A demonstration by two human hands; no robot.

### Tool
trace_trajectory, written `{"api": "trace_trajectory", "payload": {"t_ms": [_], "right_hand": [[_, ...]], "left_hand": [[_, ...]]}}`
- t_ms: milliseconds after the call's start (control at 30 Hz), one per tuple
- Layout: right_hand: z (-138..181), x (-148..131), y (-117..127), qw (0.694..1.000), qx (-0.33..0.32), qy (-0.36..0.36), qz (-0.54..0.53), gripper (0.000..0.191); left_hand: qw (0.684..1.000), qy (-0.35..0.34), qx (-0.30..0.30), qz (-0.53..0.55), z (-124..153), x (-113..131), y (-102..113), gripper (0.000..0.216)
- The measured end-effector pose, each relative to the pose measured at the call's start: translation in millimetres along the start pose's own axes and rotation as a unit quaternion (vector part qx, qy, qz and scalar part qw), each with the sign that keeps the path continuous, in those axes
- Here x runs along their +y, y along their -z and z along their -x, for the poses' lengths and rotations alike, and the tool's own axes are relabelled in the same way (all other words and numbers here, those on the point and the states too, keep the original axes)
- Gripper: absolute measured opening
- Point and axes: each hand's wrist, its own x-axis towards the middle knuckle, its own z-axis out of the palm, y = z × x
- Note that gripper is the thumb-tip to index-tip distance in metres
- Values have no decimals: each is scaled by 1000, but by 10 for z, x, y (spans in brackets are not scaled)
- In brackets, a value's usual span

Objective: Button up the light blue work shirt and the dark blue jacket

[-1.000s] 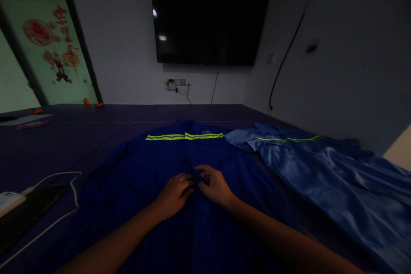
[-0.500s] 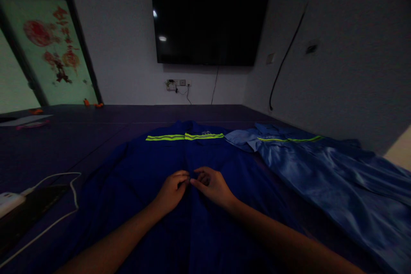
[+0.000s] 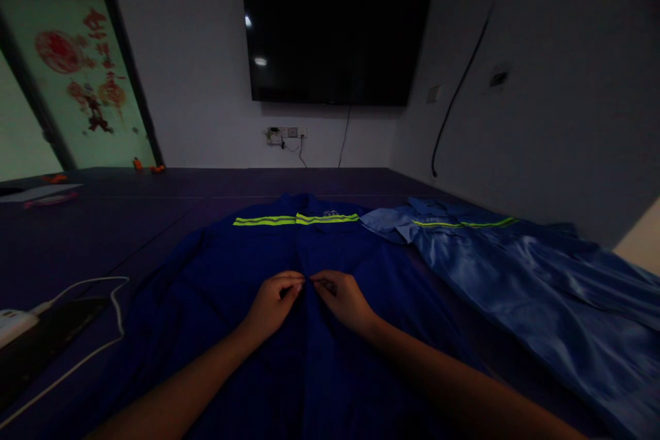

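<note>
A dark blue work jacket (image 3: pixel 237 258) lies spread out, front up, with a yellow-green reflective stripe (image 3: pixel 327 218) across its chest. Over its front opening, my left hand (image 3: pixel 273 299) has thumb and fingertips pinched together at the left side of the edge. Facing it, my right hand (image 3: pixel 344 297) pinches in the same way, its fingertips almost meeting those of the left. Both sets of fingertips are at the jacket's front placket (image 3: pixel 308 357). Any button or small piece between them is too dark to make out.
A lighter blue work jacket (image 3: pixel 515 275) lies at the right, its sleeve touching the dark one. At the left, a white power strip (image 3: pixel 15 323) with a white cable (image 3: pixel 116 309) rests by a dark flat object (image 3: pixel 62 330). A television (image 3: pixel 335 38) hangs on the far wall.
My right thumb and fingers have closed from a looser curl into a pinch. My left fingertips have also drawn together at the placket. Both jackets stay in place.
</note>
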Motion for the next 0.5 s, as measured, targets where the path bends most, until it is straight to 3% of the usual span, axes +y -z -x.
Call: {"api": "trace_trajectory", "payload": {"t_ms": [500], "right_hand": [[-110, 54, 14, 993, -53, 19, 107, 11]], "left_hand": [[998, 4, -59, -24, -32, -23, 11, 29]]}}
